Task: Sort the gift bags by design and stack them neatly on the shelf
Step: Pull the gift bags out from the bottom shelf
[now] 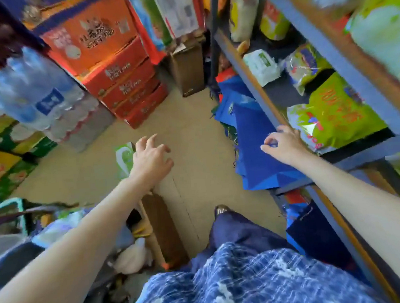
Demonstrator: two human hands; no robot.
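While our right hand (pixel 283 144) pinches the blue bags (pixel 259 151) on the shelf (pixel 255 82), our left hand (pixel 152 156) hangs spread, empty; squaring comes next, we judge.

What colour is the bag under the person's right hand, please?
Deep blue: the stack of bags beneath the right hand shows plain blue fabric, best seen in the head view.

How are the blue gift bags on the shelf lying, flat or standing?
Flat. The blue gift bags lie folded in an overlapping stack along the shelf edge, with the right hand resting on the top one.
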